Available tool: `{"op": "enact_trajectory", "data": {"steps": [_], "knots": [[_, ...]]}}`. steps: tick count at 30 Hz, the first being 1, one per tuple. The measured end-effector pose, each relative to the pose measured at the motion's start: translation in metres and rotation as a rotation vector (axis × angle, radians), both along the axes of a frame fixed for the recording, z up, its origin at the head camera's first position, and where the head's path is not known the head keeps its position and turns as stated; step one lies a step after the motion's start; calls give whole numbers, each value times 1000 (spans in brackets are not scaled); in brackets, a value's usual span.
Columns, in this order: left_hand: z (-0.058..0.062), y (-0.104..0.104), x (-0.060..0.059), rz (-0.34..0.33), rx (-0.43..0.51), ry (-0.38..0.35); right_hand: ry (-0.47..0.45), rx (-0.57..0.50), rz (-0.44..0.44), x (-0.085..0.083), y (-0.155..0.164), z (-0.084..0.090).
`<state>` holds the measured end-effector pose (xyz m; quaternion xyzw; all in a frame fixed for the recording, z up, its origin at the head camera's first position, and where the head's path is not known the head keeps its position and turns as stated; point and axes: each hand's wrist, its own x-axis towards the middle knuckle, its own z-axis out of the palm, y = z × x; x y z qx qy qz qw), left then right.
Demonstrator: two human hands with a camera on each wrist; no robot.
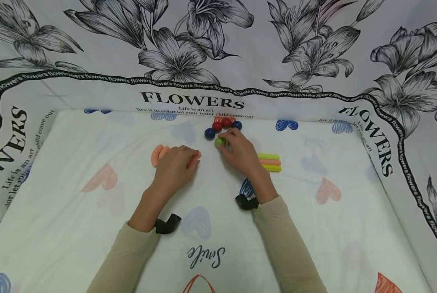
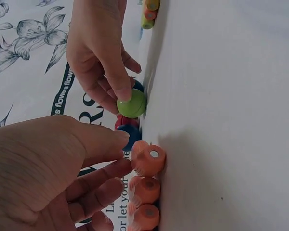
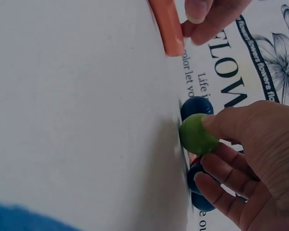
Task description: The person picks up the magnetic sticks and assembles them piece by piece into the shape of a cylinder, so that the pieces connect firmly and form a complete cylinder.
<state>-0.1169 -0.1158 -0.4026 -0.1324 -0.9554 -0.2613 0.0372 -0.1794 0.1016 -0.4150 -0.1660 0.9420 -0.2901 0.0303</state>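
Observation:
My right hand (image 1: 238, 150) pinches a green ball (image 3: 198, 134) between thumb and fingers, just in front of a cluster of balls. Two red balls (image 1: 226, 122) and blue balls (image 1: 209, 133) make up that cluster on the cloth. My left hand (image 1: 176, 167) is over a row of orange curved sticks (image 1: 157, 156), partly covering them. Its index fingertip touches the nearest orange stick (image 2: 151, 161), while the thumb stays apart from it in the left wrist view. A pale round end shows on that stick.
Straight sticks (image 1: 269, 162), yellow-green, orange and yellow, lie side by side behind my right wrist. A white cloth (image 1: 218, 203) with printed hearts covers the surface. Black pieces (image 1: 168, 224) are at both wrists. Behind stands flower-printed fabric (image 1: 255, 61).

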Motion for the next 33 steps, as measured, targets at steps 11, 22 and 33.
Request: {"op": "enact_trajectory", "data": {"steps": [11, 22, 33], "knots": [[-5, 8, 4, -21, -38, -2, 3, 14, 11, 0, 1, 0], [-4, 16, 6, -83, -22, 97, -24, -16, 28, -1, 2, 0], [2, 24, 12, -70, -3, -58, -50, -31, 46, -1, 4, 1]]}}
